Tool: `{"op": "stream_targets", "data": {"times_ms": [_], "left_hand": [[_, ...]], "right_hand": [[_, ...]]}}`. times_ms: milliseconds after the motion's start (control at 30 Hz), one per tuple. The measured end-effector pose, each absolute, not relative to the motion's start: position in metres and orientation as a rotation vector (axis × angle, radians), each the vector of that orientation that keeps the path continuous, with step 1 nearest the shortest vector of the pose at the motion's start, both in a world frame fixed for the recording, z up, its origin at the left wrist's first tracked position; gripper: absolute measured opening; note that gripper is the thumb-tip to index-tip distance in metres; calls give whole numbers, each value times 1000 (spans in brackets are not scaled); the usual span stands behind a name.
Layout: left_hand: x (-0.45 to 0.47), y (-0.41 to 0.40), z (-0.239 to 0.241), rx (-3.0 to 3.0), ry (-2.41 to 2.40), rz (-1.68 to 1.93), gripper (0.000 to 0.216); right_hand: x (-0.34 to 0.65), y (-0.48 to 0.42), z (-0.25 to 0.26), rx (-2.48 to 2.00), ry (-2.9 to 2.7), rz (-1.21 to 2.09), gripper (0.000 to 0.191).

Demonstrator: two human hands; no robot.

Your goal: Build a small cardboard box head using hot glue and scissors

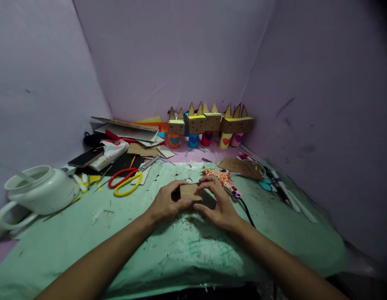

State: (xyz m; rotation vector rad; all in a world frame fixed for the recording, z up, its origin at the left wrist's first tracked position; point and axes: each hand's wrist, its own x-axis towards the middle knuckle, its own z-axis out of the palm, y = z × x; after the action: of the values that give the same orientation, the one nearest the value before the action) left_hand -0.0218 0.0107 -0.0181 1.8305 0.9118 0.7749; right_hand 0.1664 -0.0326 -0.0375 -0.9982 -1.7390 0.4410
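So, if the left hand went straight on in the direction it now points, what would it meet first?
The left hand would probably meet the right hand first, beyond the small cardboard piece between them; exact depth is unclear.

Free lane: green paper sheet [299,235] right of the right forearm [274,252]. Obstacles: flower-patterned corded tool [223,178] just beyond the right hand [223,210]; its black cord [247,210] alongside; scissors [146,165] and white handled pot [52,191] leftward; row of box-headed figures [213,122] blocks the back.
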Motion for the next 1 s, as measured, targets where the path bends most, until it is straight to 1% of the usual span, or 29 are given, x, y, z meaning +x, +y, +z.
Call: {"op": "stream_targets", "data": {"times_ms": [100, 133, 200, 367, 500, 533, 567, 667, 767, 833, 933, 1000], "left_hand": [[-21, 10, -18, 1829, 920, 812, 50], [-21, 10, -19, 1819, 916, 813, 49], [-21, 11, -19, 1787, 903, 810, 48], [-21, 11, -17, 1683, 892, 815, 49], [-24, 9, -11, 1395, 793, 859, 54], [-25, 8, -10, 1306, 747, 881, 54], [-25, 8, -9, 1230, 705, 908, 53], [-23, 7, -11, 1126, 625, 933, 50], [-20, 9, -18, 1189, 561, 838, 52], [-20, 12, -21, 1272, 549, 843, 56], [-22, 12, -22, 1460, 551, 889, 71], [-23, 9, -18, 1615, 601, 844, 74]], "right_hand": [[165, -28, -40, -1077, -1576, 673, 58], [164, -27, -41, -1098, -1540, 752, 65], [164, -25, -43, -1115, -1505, 858, 72], [165, -23, -44, -1105, -1480, 930, 79], [166, -22, -40, -1055, -1447, 967, 98], [166, -22, -39, -1037, -1437, 978, 98], [166, -23, -36, -1013, -1432, 989, 94], [166, -27, -30, -941, -1455, 1003, 68], [166, -31, -26, -983, -1489, 834, 56], [166, -32, -27, -1024, -1519, 633, 56], [167, -30, -32, -1010, -1618, 410, 72], [168, -28, -35, -969, -1733, 345, 80]]}}
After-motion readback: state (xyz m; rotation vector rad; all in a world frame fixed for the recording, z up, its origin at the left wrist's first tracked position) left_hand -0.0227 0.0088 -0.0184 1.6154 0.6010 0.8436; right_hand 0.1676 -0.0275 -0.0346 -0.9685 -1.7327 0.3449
